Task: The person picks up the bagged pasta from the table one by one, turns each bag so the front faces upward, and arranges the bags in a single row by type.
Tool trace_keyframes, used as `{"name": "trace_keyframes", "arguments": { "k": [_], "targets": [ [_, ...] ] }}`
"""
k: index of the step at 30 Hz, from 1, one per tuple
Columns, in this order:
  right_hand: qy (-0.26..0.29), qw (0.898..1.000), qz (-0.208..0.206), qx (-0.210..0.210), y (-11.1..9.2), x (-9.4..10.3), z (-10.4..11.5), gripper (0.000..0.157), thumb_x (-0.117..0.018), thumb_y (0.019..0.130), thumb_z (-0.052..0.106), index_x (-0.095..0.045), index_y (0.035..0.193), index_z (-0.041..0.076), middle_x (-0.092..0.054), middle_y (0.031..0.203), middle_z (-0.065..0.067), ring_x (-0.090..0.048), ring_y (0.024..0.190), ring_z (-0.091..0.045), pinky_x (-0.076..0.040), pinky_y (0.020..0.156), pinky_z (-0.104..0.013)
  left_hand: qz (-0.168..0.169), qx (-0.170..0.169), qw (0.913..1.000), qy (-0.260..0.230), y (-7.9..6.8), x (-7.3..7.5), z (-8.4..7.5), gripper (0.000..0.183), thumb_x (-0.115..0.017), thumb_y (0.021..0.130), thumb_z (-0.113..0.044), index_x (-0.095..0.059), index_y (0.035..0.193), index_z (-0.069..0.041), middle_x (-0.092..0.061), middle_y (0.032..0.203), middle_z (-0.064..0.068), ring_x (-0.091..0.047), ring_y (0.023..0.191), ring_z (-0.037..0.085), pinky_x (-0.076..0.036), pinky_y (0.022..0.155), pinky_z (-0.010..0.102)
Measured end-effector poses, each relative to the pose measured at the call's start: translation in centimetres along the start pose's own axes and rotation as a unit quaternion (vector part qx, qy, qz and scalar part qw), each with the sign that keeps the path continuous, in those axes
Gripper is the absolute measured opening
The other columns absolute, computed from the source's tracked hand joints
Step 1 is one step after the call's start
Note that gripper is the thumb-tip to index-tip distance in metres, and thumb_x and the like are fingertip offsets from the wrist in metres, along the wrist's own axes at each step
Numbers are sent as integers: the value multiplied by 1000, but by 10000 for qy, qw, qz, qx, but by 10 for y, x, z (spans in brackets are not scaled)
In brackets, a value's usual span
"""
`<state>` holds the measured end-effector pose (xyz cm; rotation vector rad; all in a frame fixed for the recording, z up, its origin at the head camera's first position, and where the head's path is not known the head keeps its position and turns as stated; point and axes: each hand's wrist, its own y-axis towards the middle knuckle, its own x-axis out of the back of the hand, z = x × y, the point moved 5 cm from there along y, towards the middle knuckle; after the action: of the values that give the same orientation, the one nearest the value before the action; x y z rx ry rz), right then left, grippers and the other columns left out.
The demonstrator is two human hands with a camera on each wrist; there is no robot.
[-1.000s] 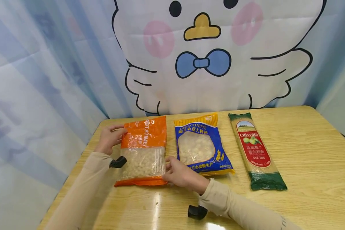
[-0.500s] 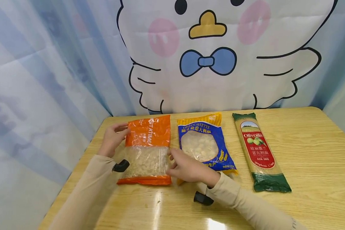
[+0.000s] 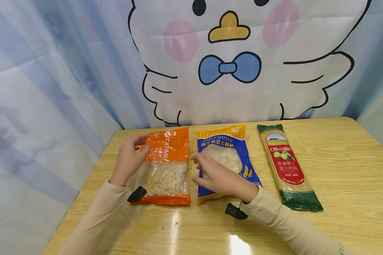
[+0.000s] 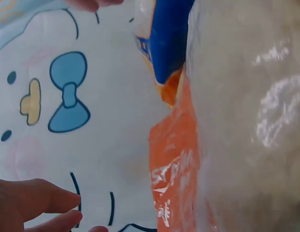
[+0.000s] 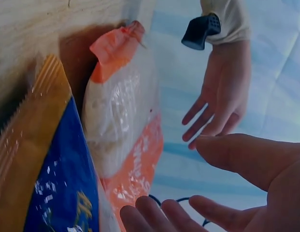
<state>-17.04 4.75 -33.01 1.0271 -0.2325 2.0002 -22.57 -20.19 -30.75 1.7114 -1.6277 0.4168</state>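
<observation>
An orange pasta bag (image 3: 166, 177) with a see-through lower part lies flat at the left of the table. My left hand (image 3: 128, 159) hovers over its left edge, fingers loosely bent and holding nothing. In the middle lies a blue and yellow orecchiette bag (image 3: 221, 141). Above its left side is my right hand (image 3: 221, 176), covering part of its window, with thumb and fingers apart and nothing between them. In the right wrist view both bags lie below the right hand (image 5: 236, 193), and the left hand (image 5: 222, 92) hangs beyond, relaxed.
To the right, a green and red spaghetti pack (image 3: 287, 166) lies slanted on the wooden table (image 3: 348, 170). A curtain (image 3: 229, 95) printed with a white cartoon bird hangs right behind the table's far edge. Each wrist carries a small black camera mount (image 3: 137, 194).
Both hands have come off the orange bag and lifted. The right hand has moved right, over the blue bag; the left has shifted slightly right. The bags stay in place.
</observation>
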Motion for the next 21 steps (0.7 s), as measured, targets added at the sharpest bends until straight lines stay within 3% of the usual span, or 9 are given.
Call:
{"name": "trace_keyframes", "arguments": {
  "k": [7, 14, 18, 21],
  "targets": [
    [-397, 9990, -123, 160, -5, 11, 1, 52, -65, 97, 18, -42, 141, 1, -51, 128, -13, -56, 114, -28, -52, 94, -40, 27, -421, 9985, 343, -16, -6, -21, 35, -63, 97, -13, -61, 130, -3, -61, 130, 19, -59, 115, 35, -49, 99, 52],
    [-916, 9956, -156, 132, -10, 24, -1, 56, -65, 98, 24, -41, 144, 4, -48, 134, -12, -51, 123, -25, -49, 103, -39, -82, -930, 9942, 535, -21, -15, -40, 33, -66, 95, -13, -64, 126, -3, -64, 126, 16, -60, 112, 33, -50, 97, 50],
    [-1174, 9926, -231, 195, -12, 31, -4, 56, -67, 96, 23, -42, 142, 2, -49, 130, -13, -50, 120, -26, -49, 102, -42, -54, -1042, 9926, 623, -24, -18, -45, 33, -68, 94, -14, -64, 125, -2, -65, 124, 16, -60, 112, 32, -51, 97, 49],
    [-1318, 9906, -310, 218, -13, 35, -5, 56, -68, 96, 24, -43, 140, 2, -50, 129, -14, -49, 119, -27, -45, 103, -51, -41, -1044, 9922, 678, -24, -18, -47, 33, -68, 94, -14, -64, 125, -2, -65, 124, 16, -60, 112, 32, -51, 97, 49]
  ]
}}
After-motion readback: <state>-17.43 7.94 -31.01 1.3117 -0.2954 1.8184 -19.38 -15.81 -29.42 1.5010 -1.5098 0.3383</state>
